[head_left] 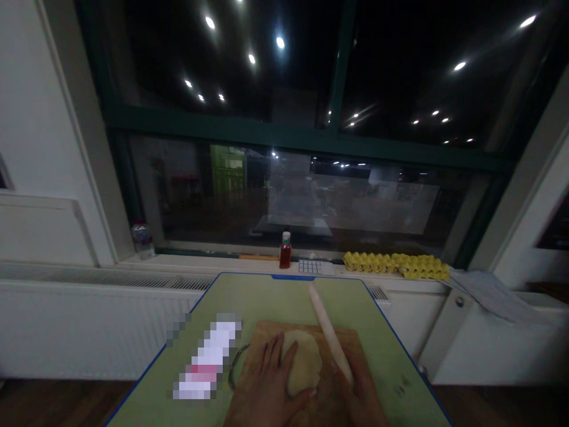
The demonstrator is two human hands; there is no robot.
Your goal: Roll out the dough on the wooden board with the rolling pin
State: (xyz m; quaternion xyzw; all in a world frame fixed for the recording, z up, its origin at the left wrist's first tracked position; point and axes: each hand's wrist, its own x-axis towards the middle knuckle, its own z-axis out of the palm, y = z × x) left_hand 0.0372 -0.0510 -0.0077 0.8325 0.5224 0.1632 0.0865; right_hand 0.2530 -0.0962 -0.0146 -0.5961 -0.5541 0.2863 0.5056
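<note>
A flat, roughly round sheet of dough [307, 354] lies on a wooden board [267, 330]. My left hand [276, 382] is spread over the left side of the dough, its thumb and fingers touching or resting just over it. To the right, my right hand [361, 388] is closed round the lower end of a pale rolling pin [328, 325]. The pin slants up and away, past the board's far edge, beside the dough rather than on it. The board rests on a green table [249, 293] with a blue rim.
A pixelated patch [207, 359] covers something at the table's left. Along the windowsill stand a clear bottle [143, 240], a red sauce bottle [285, 252], and yellow egg trays [395, 264]. A grey cloth [484, 290] drapes to the right. A radiator [80, 326] is at the left.
</note>
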